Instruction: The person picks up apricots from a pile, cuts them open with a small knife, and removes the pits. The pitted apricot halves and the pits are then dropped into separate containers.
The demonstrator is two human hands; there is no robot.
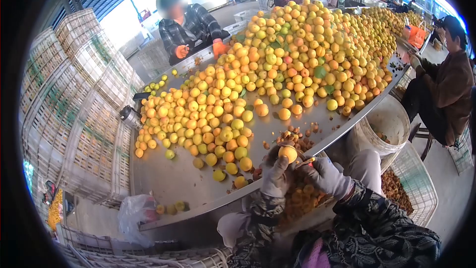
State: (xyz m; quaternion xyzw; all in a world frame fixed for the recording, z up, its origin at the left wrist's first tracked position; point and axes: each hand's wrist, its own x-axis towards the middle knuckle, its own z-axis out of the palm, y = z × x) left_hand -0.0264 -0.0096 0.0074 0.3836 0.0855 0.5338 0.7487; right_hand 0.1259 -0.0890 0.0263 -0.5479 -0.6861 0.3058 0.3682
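My left hand, in a grey-white work glove, is closed around a yellow-orange apricot at the near edge of the metal table. Close beside it, my right hand, gloved too, grips a small thin tool with an orange-brown handle. The tool's working end is hidden near the apricot. A large heap of apricots covers much of the table. Small brown bits lie just beyond my hands. Below them, apricot halves or pieces fill a container whose rim is mostly hidden.
A white bucket stands right of my knee, above a crate holding brown bits. Stacked plastic crates rise at left. A plastic bag hangs at the table corner. Co-workers sit opposite and at right.
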